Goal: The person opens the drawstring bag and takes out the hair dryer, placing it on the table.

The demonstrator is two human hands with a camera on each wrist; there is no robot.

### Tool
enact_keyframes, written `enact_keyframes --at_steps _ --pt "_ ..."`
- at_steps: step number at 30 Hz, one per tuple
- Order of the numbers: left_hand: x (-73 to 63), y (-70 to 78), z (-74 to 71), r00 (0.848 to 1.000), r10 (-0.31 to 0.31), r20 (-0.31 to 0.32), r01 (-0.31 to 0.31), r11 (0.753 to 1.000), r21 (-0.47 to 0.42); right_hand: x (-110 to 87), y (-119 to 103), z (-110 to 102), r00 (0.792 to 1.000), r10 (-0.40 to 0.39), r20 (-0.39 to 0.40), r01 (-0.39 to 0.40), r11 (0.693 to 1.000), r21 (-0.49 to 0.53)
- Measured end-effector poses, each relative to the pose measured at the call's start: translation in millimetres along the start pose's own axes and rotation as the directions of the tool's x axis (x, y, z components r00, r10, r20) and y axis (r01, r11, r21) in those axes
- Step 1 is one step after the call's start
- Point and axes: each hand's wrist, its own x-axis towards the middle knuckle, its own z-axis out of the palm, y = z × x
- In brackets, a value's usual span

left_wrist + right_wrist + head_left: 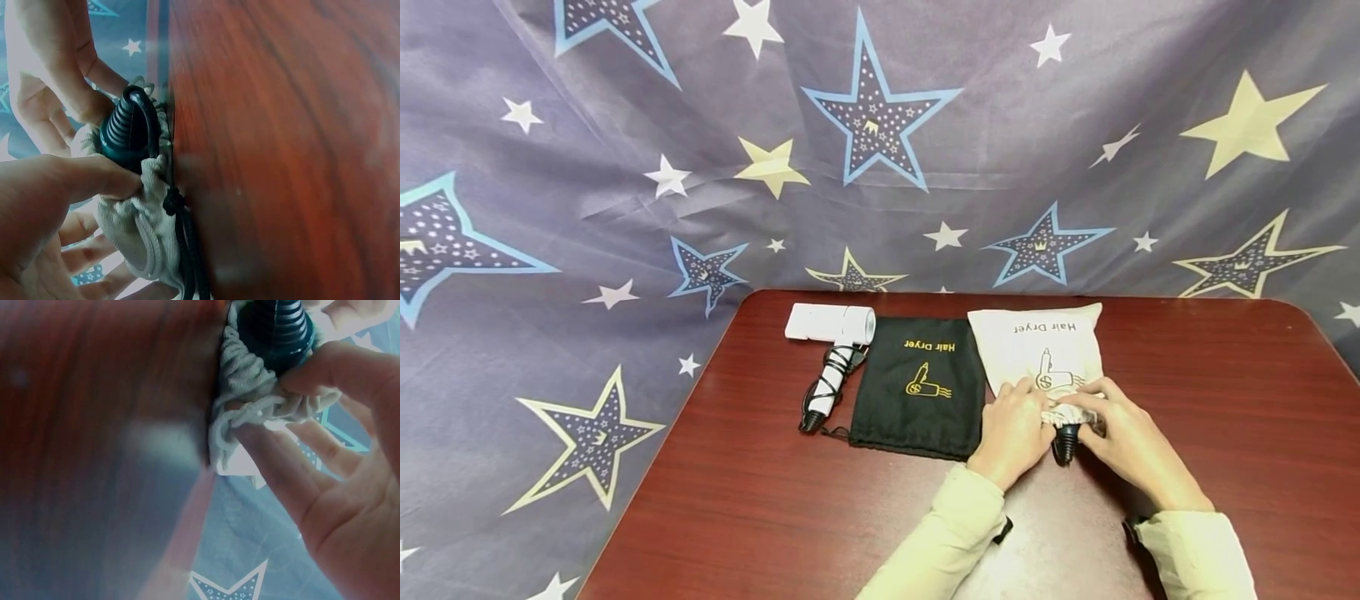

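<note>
A cream drawstring bag point(1030, 333) printed "Hair Dryer" lies flat, with its gathered mouth toward me. Out of that mouth pokes the black ribbed cord end point(1064, 446) of a hair dryer; the rest of the dryer is hidden inside. My left hand point(1015, 429) pinches the bag's rim on the left side, thumb against the black end point(125, 134). On the other side my right hand point(1123, 433) pinches the bunched rim point(250, 381) between thumb and fingers, next to a loop of the pale drawstring point(256, 412).
Left of the cream bag a black drawstring bag point(917, 367) with yellow print lies flat. Beyond it is a white hair dryer point(831, 323) with its black cord wound round the handle. All lie on a reddish wooden table point(760, 500), before a starry cloth point(925, 225).
</note>
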Motion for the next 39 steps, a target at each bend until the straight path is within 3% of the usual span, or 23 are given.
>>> enact_keyframes --at_steps 8,26,31,39 --pt "-0.1 1.5 2.5 1.0 0.002 -0.018 -0.001 0.999 0.042 0.2 0 1 1.0 -0.003 -0.027 0.002 1.0 -0.011" --pt "-2.0 -3.9 1.5 0.998 0.008 0.063 -0.005 0.998 -0.059 -4.0 7 -6 1.0 -0.016 0.012 0.017 1.0 -0.012" --pt "-2.6 -4.4 3.1 0.999 0.01 0.048 -0.007 0.998 -0.068 -4.8 9 -6 1.0 -0.016 0.01 0.016 1.0 -0.011" --pt "-3.5 -10.5 -0.8 0.999 0.02 0.035 -0.018 0.998 -0.063 -0.3 10 -1 0.992 -0.112 -0.055 0.111 0.994 -0.02"
